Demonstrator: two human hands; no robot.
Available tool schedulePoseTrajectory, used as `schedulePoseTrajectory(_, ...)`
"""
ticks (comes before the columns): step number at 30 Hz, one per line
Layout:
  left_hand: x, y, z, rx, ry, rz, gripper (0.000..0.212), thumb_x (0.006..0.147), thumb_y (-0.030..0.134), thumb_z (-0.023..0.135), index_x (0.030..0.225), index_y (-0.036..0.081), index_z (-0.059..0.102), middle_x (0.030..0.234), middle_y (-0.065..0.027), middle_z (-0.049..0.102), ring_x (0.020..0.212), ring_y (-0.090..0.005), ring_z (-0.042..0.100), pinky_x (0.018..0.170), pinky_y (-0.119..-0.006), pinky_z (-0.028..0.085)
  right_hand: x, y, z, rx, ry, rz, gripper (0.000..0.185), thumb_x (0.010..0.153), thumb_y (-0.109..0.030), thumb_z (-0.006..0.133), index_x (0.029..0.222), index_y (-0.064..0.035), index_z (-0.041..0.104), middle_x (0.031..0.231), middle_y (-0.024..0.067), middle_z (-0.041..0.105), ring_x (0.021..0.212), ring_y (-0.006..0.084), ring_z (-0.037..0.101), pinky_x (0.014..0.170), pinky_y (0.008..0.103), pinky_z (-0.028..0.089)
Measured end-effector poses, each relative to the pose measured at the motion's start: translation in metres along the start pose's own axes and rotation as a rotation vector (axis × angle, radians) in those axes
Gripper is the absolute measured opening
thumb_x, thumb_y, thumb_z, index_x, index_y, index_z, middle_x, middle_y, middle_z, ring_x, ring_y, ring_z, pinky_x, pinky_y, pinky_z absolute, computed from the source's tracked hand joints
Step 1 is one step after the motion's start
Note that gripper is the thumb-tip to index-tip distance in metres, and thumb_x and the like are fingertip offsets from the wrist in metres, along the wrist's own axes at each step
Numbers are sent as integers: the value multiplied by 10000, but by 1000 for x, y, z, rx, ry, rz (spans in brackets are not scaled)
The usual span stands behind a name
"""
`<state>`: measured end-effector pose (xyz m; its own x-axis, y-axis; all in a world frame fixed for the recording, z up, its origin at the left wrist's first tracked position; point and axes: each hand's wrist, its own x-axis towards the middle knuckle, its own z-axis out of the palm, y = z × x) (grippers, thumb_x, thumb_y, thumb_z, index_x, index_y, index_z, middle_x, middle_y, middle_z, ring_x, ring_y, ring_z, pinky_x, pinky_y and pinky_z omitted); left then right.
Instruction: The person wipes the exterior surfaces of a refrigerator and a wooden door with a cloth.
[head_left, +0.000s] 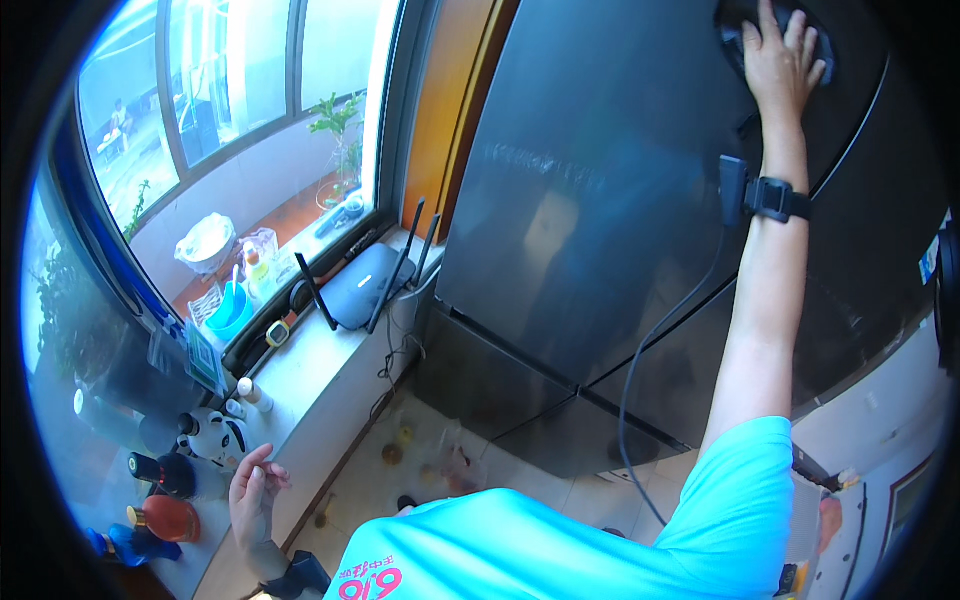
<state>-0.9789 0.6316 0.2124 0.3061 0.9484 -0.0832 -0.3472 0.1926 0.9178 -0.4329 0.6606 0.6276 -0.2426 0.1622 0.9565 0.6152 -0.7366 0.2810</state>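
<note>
My right hand (784, 60), fingers spread, presses a dark cloth (731, 37) flat against the upper part of a dark grey refrigerator door (585, 150). A black strap with a small device (772, 199) is on that wrist, and a grey cable (637, 360) hangs near the arm. Whitish smears (544, 166) mark the door's surface. At the lower left, my left hand (255, 487) hovers with nothing in it, its fingers loosely bent. It is nearest to the white-and-black panda-shaped item (217, 439) on the windowsill.
On the white windowsill (315, 367) stand a router (364, 289) with upright antennas, a yellow-and-white watch (279, 332), small bottles (255, 394), a red bottle (169, 517) and a blue bottle (139, 544). Beyond the window frame are a turquoise cup (231, 311) and a potted plant (337, 135).
</note>
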Motion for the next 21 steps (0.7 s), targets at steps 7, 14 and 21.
schedulePoseTrajectory(7,2,-2,0,25,-24,1,368,914,188,441,1205,-37,437,876,-88,558,793,-140,527,730,-253,429,-161,-72,-10,195,-170,-403,415,824,-206,496,1235,-263,484,1292,114,417,1183,307,392,954,519,305)
schedulePoseTrajectory(14,4,-1,-1,44,-81,28,384,920,206,438,1219,-35,429,881,-79,555,803,-144,534,738,-253,432,-336,-97,-47,555,-535,-592,463,781,-74,481,1220,-219,495,1180,46,512,976,215,514,886,367,385)
schedulePoseTrajectory(21,2,-1,-13,22,-81,20,363,925,183,416,1215,-36,429,876,-89,553,807,-149,535,730,-254,435,-235,-94,-18,403,-273,-457,428,792,-81,495,1208,-183,498,1173,81,514,1010,251,504,897,437,378)
